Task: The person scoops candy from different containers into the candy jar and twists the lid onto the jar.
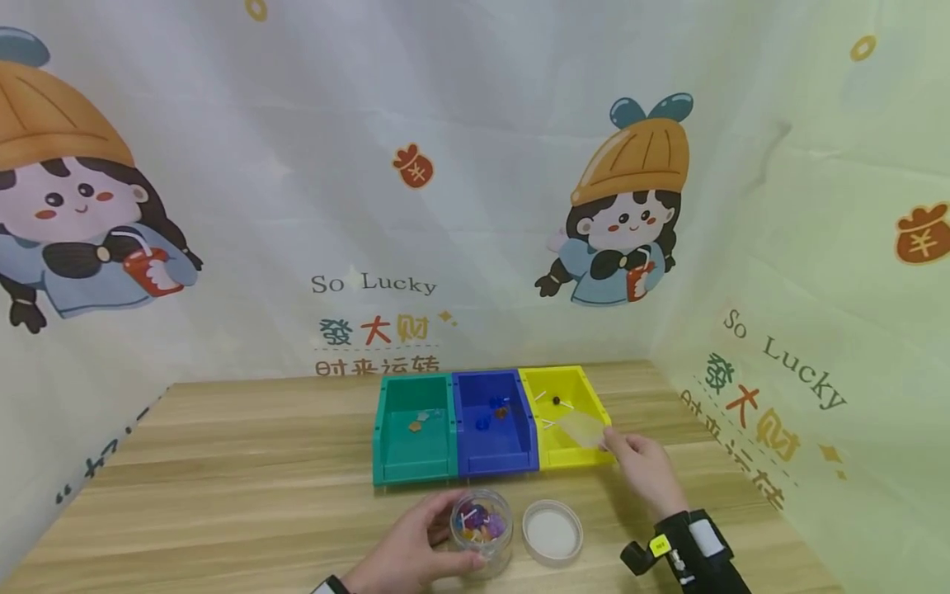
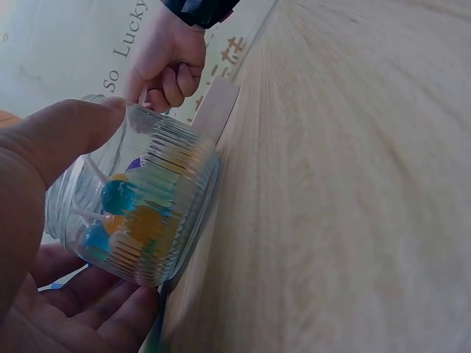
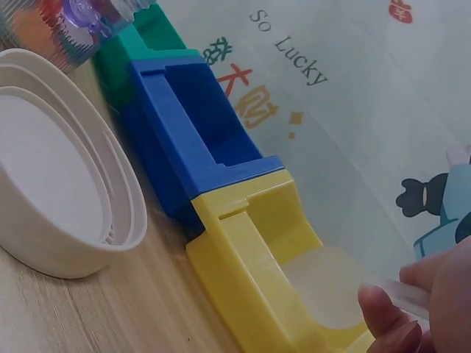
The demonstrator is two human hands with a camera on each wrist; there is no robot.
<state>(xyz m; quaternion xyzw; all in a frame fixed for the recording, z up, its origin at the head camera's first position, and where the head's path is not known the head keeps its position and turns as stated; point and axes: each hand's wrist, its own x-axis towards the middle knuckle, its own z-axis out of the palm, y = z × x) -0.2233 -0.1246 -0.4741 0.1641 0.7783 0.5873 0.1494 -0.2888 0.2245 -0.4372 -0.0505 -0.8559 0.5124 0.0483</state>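
My left hand (image 1: pixel 404 551) curls round a clear ribbed glass jar (image 2: pixel 176 165) that stands on the table. Small lollipops (image 2: pixel 118 197) with coloured balls and white sticks fill part of it. At the right, my right hand (image 1: pixel 646 474) pinches the handle of a translucent pale scoop (image 3: pixel 324 283), its flat round end over the yellow bin (image 1: pixel 549 456). Several white sticks (image 1: pixel 548 424) and a dark ball (image 1: pixel 556 401) lie in that bin. A white round lid (image 1: pixel 552 533) lies between the jar and my right hand.
Left of the yellow bin, joined in a row, are a blue bin (image 1: pixel 497 462) with blue and brown pieces and a green bin (image 1: pixel 416 472) with pale blue and orange pieces. Printed cloth (image 1: pixel 490 223) hangs behind the wooden table (image 1: pixel 223 478) and along its right side.
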